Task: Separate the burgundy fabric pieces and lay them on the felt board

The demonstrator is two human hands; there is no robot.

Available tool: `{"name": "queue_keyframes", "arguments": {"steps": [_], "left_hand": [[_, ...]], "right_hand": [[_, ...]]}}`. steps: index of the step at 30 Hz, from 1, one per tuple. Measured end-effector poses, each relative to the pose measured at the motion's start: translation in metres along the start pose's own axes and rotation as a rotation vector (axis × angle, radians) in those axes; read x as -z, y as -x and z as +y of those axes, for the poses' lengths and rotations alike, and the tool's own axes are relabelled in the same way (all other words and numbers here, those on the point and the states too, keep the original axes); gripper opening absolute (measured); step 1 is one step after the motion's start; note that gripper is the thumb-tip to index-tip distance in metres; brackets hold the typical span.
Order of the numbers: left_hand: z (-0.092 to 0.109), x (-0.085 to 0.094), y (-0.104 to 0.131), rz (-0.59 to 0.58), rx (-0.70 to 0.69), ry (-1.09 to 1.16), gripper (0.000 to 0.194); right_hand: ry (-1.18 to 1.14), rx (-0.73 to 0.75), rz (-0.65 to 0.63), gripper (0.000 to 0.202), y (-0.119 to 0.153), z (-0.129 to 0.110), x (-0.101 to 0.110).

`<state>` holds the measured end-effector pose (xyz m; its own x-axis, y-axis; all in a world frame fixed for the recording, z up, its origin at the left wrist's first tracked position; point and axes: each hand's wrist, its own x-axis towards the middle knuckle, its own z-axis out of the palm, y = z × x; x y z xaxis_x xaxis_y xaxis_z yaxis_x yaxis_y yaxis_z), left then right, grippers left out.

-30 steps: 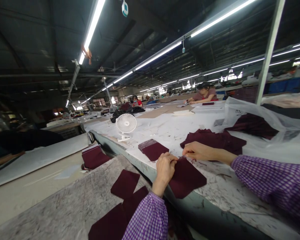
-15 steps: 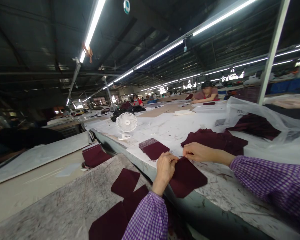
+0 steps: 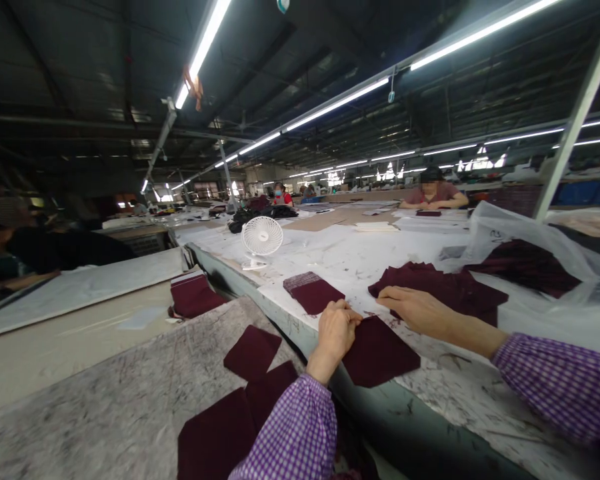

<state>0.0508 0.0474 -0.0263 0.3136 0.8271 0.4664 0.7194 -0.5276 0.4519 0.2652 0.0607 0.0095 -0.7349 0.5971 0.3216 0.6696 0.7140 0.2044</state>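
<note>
My left hand (image 3: pixel 336 333) is closed on the upper left corner of a maroon cloth piece (image 3: pixel 381 353), which lies over the table's near edge. To the right, my right hand (image 3: pixel 414 308) is off that piece, its fingers stretched toward the left and touching the near side of a heap of maroon pieces (image 3: pixel 443 283). Whether its fingertips grip any cloth is hidden. Just beyond my left hand lies a small maroon stack (image 3: pixel 314 293) with a pale speckled strip along its far end.
A white fan (image 3: pixel 262 237) stands farther back on the table. Clear plastic (image 3: pixel 510 227) covers maroon cloth at right. More maroon pieces (image 3: pixel 217 433) lie on the lower left surface, near a folded bundle (image 3: pixel 195 297). A person (image 3: pixel 433 193) leans on the table's far side.
My right hand has let go of the cloth piece's top edge and moved right to the heap. My left hand still holds the corner. The view has shifted slightly.
</note>
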Motion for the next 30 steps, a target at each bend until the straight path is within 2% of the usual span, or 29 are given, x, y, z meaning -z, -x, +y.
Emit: {"name": "queue_keyframes", "arguments": {"steps": [4, 8, 12, 16, 20, 24, 27, 30], "left_hand": [[-0.002, 0.001, 0.001, 0.010, -0.022, -0.008, 0.022], [-0.017, 0.011, 0.010, 0.040, -0.012, 0.079, 0.015], [-0.030, 0.023, 0.022, 0.070, -0.061, 0.144, 0.015], [-0.033, 0.024, 0.028, 0.092, -0.171, 0.063, 0.024], [-0.034, 0.024, 0.027, 0.086, -0.200, 0.006, 0.026], [-0.037, 0.029, 0.027, 0.044, -0.178, 0.064, 0.020], [-0.039, 0.034, 0.029, 0.063, -0.106, 0.164, 0.013], [-0.043, 0.036, 0.032, 0.077, -0.099, 0.214, 0.012]], "right_hand": [[-0.234, 0.040, -0.003, 0.038, -0.006, -0.016, -0.010], [-0.317, 0.032, 0.009, 0.039, -0.005, -0.018, -0.024], [-0.328, 0.034, -0.044, 0.038, -0.004, -0.016, -0.017], [-0.269, 0.082, -0.122, 0.039, -0.009, -0.021, -0.003], [-0.079, 0.147, -0.206, 0.047, -0.019, -0.026, 0.005], [0.031, 0.171, -0.261, 0.048, -0.032, -0.028, 0.009], [0.053, 0.212, -0.280, 0.048, -0.038, -0.029, 0.012], [0.092, 0.237, -0.306, 0.051, -0.041, -0.030, 0.015]]}}
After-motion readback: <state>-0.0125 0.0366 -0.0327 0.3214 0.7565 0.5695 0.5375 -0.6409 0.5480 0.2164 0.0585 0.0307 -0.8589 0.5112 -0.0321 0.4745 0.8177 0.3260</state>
